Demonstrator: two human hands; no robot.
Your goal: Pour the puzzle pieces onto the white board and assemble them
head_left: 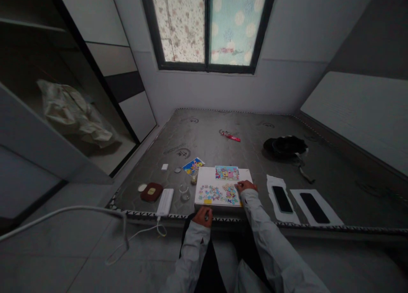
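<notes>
A white box (201,177) lies flat at the bed's front edge, with many small colourful puzzle pieces (213,194) spread over its top. Behind them on the box is a cartoon picture card (227,172). My right hand (247,186) rests at the box's right side, fingertips pinched at the edge of the pieces; anything between them is too small to make out. Just in front of the box, my left hand (203,217) is curled closed near a small yellow patch (208,202), with nothing visible in it.
Left of the box are a clear glass jar (184,192), a white power bank (165,202) with a cable, a brown case (151,192) and another cartoon card (193,166). To the right lie two dark phones (282,199) on white sheets and a black cap (285,146).
</notes>
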